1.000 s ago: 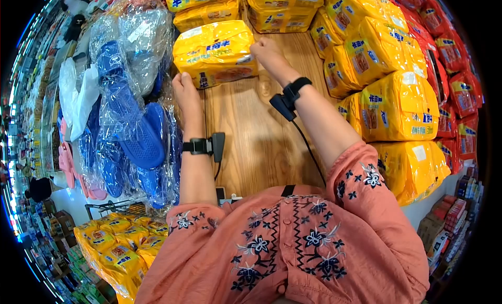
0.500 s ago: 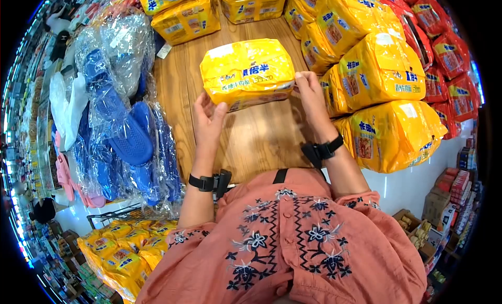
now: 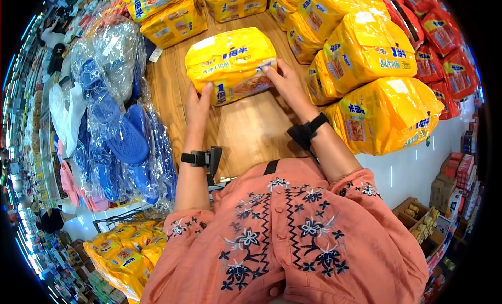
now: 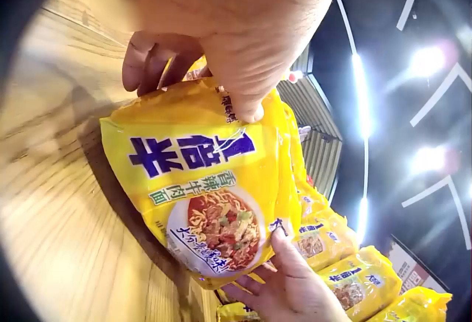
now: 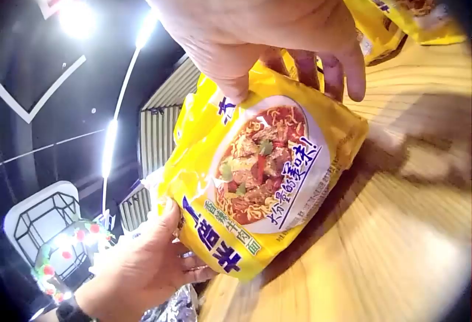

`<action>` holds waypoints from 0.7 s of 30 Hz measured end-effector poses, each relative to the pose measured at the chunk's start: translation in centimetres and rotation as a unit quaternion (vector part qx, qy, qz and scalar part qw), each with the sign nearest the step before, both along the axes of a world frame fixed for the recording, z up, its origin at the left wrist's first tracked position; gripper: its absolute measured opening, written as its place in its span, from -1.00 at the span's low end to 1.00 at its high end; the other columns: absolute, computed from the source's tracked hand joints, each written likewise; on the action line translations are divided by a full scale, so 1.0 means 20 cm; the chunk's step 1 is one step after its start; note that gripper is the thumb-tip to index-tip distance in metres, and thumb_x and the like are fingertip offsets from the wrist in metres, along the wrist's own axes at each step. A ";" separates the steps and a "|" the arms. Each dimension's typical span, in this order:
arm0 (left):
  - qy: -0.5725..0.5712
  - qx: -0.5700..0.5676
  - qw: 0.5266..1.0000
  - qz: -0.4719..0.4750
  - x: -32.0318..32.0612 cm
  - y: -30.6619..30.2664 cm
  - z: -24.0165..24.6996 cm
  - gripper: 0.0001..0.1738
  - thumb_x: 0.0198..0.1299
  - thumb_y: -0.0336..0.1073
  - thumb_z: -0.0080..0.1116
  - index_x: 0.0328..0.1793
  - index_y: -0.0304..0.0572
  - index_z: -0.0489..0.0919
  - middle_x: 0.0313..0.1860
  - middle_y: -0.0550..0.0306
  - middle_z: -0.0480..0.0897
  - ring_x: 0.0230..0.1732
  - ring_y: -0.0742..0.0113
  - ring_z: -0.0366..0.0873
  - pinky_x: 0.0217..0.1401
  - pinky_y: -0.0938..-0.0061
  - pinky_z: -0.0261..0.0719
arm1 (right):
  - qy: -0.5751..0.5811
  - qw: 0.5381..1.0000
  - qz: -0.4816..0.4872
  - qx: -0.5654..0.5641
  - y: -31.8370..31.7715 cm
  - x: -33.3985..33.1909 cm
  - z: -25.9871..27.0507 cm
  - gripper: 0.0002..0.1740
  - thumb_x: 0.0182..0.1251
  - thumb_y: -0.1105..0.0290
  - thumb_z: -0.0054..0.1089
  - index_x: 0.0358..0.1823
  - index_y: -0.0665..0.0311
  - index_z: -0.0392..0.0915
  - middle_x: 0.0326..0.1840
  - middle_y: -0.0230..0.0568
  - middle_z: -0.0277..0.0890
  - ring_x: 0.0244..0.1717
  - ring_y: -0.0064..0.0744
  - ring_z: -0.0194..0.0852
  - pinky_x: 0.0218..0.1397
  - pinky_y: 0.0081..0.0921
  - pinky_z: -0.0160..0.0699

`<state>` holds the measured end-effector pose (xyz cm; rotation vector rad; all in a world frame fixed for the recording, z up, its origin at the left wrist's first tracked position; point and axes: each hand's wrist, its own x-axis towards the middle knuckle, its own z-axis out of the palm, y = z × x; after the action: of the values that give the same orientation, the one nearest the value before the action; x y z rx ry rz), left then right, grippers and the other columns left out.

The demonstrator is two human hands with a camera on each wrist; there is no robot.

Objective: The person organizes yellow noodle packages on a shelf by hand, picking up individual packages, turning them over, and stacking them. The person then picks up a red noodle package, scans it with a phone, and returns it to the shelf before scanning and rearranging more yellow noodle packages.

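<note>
A yellow plastic multipack of instant noodles (image 3: 230, 58) is held between both hands over the wooden table. My left hand (image 3: 198, 108) grips its left end, thumb on the front face and fingers round behind. At the other end, my right hand (image 3: 290, 87) holds the pack with its thumb on the front corner. In the left wrist view the pack (image 4: 199, 152) shows a bowl of noodles printed on its front, close over the wood. The right wrist view has the same pack (image 5: 258, 167), its lower edge near the tabletop.
Yellow noodle packs (image 3: 374, 48) are stacked along the right, with red packs (image 3: 442, 32) beyond. More yellow packs (image 3: 175, 21) stand at the back. Blue slippers in clear bags (image 3: 130, 139) hang at the left. Below them is a wire cart with yellow packs (image 3: 123, 257).
The noodle pack has come away from the back stack, nearer my body, then shifted slightly left in view. My right hand has gone from the pack's edge to a grip with its thumb in front.
</note>
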<state>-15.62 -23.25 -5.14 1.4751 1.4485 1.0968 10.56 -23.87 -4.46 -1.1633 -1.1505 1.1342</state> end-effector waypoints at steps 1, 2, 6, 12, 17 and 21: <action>-0.001 -0.001 1.000 0.010 0.01 0.03 0.03 -0.37 0.45 0.11 0.12 0.36 -0.30 0.47 0.16 -0.05 0.66 0.15 0.19 0.61 0.18 0.38 0.52 | -0.026 1.000 -0.017 0.002 0.03 -0.01 0.01 -0.60 0.52 0.21 0.15 0.14 0.41 0.55 -0.02 -0.30 0.60 -0.04 -0.53 0.49 0.09 -0.53 0.46; -0.001 -0.002 1.000 0.020 0.02 0.06 0.05 -0.36 0.45 0.12 0.12 0.35 -0.30 0.48 0.15 -0.05 0.67 0.15 0.18 0.62 0.18 0.37 0.52 | -0.051 0.998 -0.035 0.002 0.06 -0.01 0.02 -0.60 0.50 0.19 0.16 0.10 0.41 0.57 -0.05 -0.23 0.61 -0.06 -0.46 0.52 0.07 -0.49 0.47; 0.027 -0.012 0.999 0.033 0.01 0.19 0.10 -0.31 0.45 0.21 0.05 0.30 -0.31 0.53 0.10 -0.09 0.69 0.12 0.13 0.64 0.15 0.35 0.53 | -0.098 0.992 -0.075 0.018 0.24 0.01 -0.08 -0.59 0.47 0.14 0.17 0.05 0.37 0.61 -0.12 -0.05 0.64 -0.10 -0.34 0.58 0.02 -0.40 0.50; 0.020 -0.037 0.997 0.058 -0.04 0.31 0.07 -0.30 0.47 0.25 -0.01 0.31 -0.27 0.54 0.08 -0.10 0.69 0.08 0.15 0.65 0.13 0.36 0.54 | -0.037 0.997 -0.073 0.017 0.26 0.01 -0.02 -0.60 0.48 0.23 0.14 0.13 0.41 0.59 -0.08 -0.14 0.68 -0.07 -0.45 0.59 0.07 -0.51 0.51; -0.017 -0.007 0.998 0.063 -0.03 0.30 0.07 -0.38 0.50 0.15 0.01 0.31 -0.29 0.53 0.00 -0.03 0.70 -0.05 0.31 0.63 -0.01 0.47 0.55 | -0.030 0.997 -0.075 0.011 0.28 0.01 0.02 -0.61 0.50 0.29 0.13 0.18 0.44 0.57 -0.03 -0.23 0.66 -0.01 -0.53 0.57 0.11 -0.56 0.50; -0.023 -0.044 0.996 0.075 -0.01 0.28 0.13 -0.40 0.52 0.11 0.00 0.30 -0.31 0.53 -0.08 0.03 0.69 -0.18 0.39 0.59 -0.17 0.52 0.53 | -0.054 0.996 -0.071 0.006 0.31 0.01 0.03 -0.60 0.52 0.28 0.13 0.20 0.44 0.57 0.06 -0.23 0.66 0.06 -0.53 0.56 0.18 -0.57 0.49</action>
<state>-15.86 -17.58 -2.53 1.2894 1.5735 1.1353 10.85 -17.70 -3.77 -1.2900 -1.1358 0.9639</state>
